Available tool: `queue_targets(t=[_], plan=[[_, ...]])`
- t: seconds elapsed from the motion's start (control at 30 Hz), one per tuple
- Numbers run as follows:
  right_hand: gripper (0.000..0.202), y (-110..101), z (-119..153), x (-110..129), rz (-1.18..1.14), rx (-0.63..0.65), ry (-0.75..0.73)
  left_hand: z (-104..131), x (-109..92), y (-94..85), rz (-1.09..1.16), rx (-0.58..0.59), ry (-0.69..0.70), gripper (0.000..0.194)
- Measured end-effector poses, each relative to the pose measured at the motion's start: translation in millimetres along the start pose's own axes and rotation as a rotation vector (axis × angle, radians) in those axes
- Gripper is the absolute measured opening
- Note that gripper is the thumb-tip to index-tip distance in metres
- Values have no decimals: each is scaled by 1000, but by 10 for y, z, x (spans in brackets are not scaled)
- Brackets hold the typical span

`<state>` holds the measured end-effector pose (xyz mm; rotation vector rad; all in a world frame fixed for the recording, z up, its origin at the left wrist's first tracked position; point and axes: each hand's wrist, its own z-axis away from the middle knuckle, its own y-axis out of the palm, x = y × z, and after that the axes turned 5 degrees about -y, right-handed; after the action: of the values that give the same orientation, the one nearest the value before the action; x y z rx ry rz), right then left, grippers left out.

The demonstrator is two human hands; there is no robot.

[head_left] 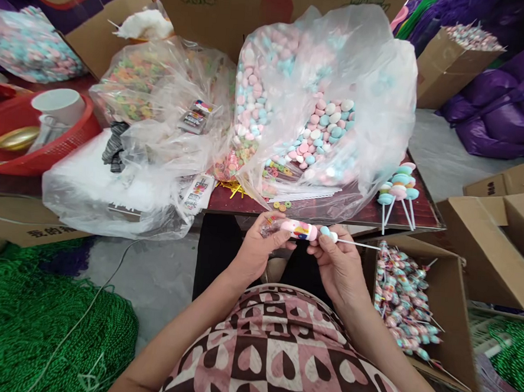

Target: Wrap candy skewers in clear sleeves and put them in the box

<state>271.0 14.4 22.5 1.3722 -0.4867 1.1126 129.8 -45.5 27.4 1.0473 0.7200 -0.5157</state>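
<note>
A candy skewer (328,234) with pale pink, white and blue pieces on a white stick lies level between my hands, above my lap. Around its left part sits a clear wrapper with a printed label (302,230). My left hand (256,246) is closed on the wrapped end, and loose clear film bunches by its fingers. With thumb and fingers my right hand (340,263) pinches the candies near the stick, which points right. Just beyond the hands, a few candy rings (281,206) lie at the table's edge.
A big clear bag of pastel candies (332,126) covers the middle of the dark red table (358,214). Unwrapped candy skewers (399,186) stand at its right corner. Below is a cardboard box (453,296) of wrapped skewers. Left are a red basket (82,129) and green cords (54,319).
</note>
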Motion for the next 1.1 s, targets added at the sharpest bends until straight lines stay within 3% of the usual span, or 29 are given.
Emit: queue_targets(t=[0.17, 0.33, 0.5, 0.67, 0.8, 0.97, 1.1], plan=[[28, -6, 62, 104, 39, 131, 59, -116, -17, -47, 51, -133, 14, 34], [31, -213, 50, 287, 226, 171, 75, -183, -202, -187, 1, -187, 103, 35], [28, -307, 78, 218, 433, 181, 125, -186, -336, -153, 17, -155, 141, 45], [30, -152, 146, 37, 344, 160, 181, -205, -345, 8, 172, -98, 148, 43], [30, -20, 199, -48, 239, 189, 277, -211, -299, 109, 213, -124, 162, 41], [34, 6, 233, -119, 240, 262, 350, -181, -368, 169, 147, -73, 149, 41], [39, 0, 241, -146, 307, 290, 326, -171, -492, 225, 0, 0, 105, 44]])
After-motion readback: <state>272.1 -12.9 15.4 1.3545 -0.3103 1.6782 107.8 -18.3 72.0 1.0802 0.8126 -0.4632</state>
